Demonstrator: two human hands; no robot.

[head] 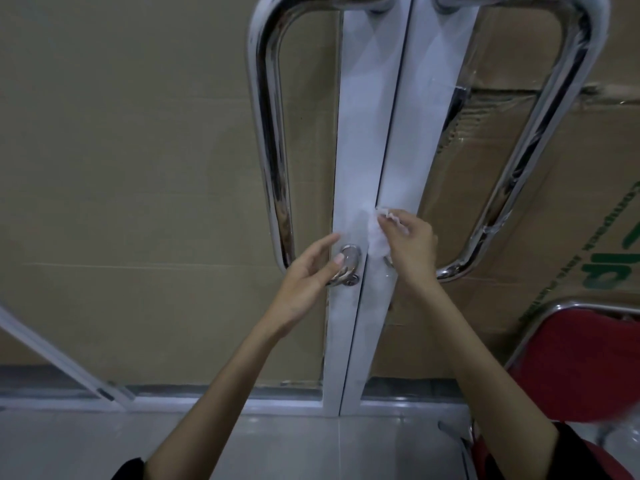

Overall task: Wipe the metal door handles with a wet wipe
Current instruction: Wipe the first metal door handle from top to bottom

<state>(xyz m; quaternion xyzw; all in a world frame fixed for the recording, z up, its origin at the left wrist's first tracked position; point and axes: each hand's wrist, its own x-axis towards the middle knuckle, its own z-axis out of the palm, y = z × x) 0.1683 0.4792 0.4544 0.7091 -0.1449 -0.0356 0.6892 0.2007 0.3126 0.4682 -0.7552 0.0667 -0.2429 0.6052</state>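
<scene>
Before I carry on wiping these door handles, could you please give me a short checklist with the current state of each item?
1. Wet wipe in the right hand: ok, pinched in the fingers.
2. Left hand free: ok, open beside the left handle's lower mount.
3. Wipe on metal: not ok, it lies against the white door frame.
4. Left handle reachable: ok.
5. Right handle reachable: ok; the red chair stands close below.
6. Wipe still wet: cannot tell.

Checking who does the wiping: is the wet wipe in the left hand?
No: the wet wipe is pinched in the right hand, while the left hand reaches open-fingered toward the left handle's base.
</scene>
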